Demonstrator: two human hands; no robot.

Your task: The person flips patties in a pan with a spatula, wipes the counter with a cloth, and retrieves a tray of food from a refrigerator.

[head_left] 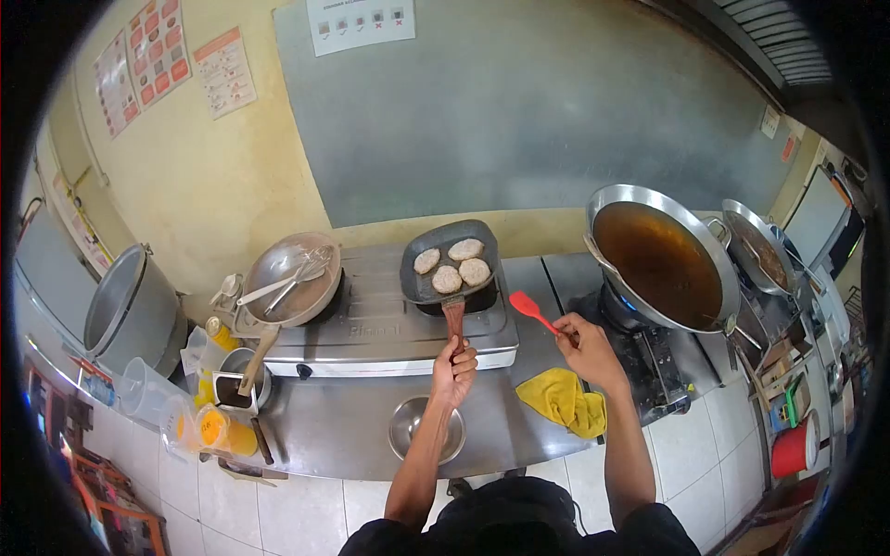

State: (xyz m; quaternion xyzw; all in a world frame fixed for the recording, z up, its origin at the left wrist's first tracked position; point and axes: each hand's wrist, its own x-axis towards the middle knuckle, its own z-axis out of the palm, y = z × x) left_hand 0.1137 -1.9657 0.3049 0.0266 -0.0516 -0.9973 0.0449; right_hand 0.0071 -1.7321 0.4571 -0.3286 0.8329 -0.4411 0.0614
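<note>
My left hand is wrapped round the brown handle of a dark square pan. The pan rests on the right burner of a silver two-burner stove, and several pale round patties lie in it. To the right of the pan, my right hand pinches the handle of a red spatula, whose head points up and left over the counter. Below the hands are a metal bowl, partly behind my left forearm, and a yellow cloth beside my right forearm.
On the right, a large wok of brown liquid sits over a blue flame, with another wok beyond. A pan with utensils stands on the left burner. Jugs and a tall pot are farther left.
</note>
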